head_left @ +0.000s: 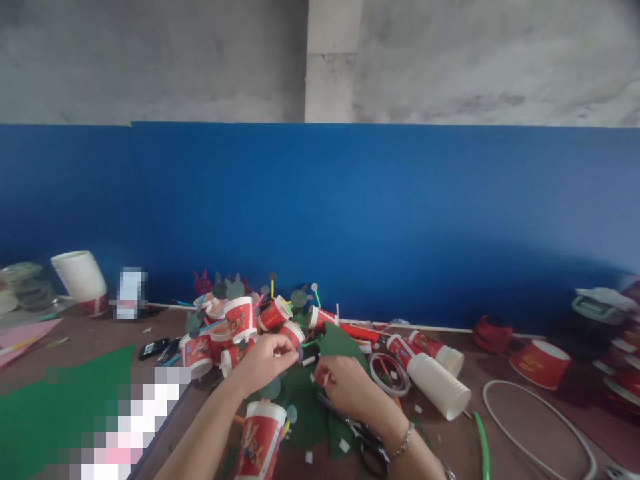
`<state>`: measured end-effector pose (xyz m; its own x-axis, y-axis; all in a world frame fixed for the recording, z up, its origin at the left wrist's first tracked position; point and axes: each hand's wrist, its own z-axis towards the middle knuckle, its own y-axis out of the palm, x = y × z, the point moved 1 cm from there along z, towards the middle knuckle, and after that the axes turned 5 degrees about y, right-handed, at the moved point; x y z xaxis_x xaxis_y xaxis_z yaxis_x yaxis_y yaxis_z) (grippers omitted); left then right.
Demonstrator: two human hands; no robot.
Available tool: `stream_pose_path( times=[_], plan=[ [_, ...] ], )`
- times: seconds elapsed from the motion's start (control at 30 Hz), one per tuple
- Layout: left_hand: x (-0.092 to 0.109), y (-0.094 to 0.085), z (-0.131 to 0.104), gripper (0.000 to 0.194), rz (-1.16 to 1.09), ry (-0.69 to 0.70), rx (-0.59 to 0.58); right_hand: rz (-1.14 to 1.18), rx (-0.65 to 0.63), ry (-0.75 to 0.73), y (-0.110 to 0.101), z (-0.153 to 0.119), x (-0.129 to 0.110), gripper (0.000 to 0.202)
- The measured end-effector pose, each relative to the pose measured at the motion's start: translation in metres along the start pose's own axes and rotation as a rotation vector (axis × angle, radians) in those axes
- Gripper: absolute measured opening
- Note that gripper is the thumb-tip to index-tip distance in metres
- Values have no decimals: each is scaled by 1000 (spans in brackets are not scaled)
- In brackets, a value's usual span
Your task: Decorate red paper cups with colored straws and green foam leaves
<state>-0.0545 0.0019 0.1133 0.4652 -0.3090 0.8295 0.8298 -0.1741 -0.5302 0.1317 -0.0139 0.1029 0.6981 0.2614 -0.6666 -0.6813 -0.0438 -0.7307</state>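
From the head camera, take a clock face laid over the worktop, centred between the hands, with twelve at the blue panel. The person's left hand is just left of centre, thumb and fingertips drawn together; whether something thin is pinched between them cannot be told. The right hand lies just right of centre, fingers curled inward; whether they close on anything is also unclear. The hands are apart from each other, above green sheet material.

The paper cups are the work's main things. One red-and-white cup stands at seven o'clock, nearest the person, with a pale round piece beside its rim. A heap of decorated cups lies from ten to eleven o'clock, with coloured stems and round pieces sticking out. Black-handled scissors lie between four and five, close under the right wrist. At three o'clock are a tape roll and, beyond it, a nested stack of cups.

The step in hand looks like fine fingertip work on small parts for the cups, though the piece itself cannot be made out. The next move would call for a light pinch that does not bend thin parts, a steadying hold on any cup involved, and the right wrist kept off the scissors.
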Motion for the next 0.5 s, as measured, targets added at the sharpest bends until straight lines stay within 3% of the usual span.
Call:
stream_pose_path(
  times=[0.17,0.33,0.43,0.5],
  plan=[
    [-11,-4,-2,20,82,-26,-98,-8,39,-31,2,4,1,34],
    [-10,-4,-4,19,144,-53,-142,-237,23,53,4,2,-4,23],
    [-7,-5,-5,19,148,-43,-154,-202,-17,44,3,-1,-4,13],
    [-5,-5,-5,18,143,-44,-167,-58,-63,12,4,-1,-3,32]
  ],
)
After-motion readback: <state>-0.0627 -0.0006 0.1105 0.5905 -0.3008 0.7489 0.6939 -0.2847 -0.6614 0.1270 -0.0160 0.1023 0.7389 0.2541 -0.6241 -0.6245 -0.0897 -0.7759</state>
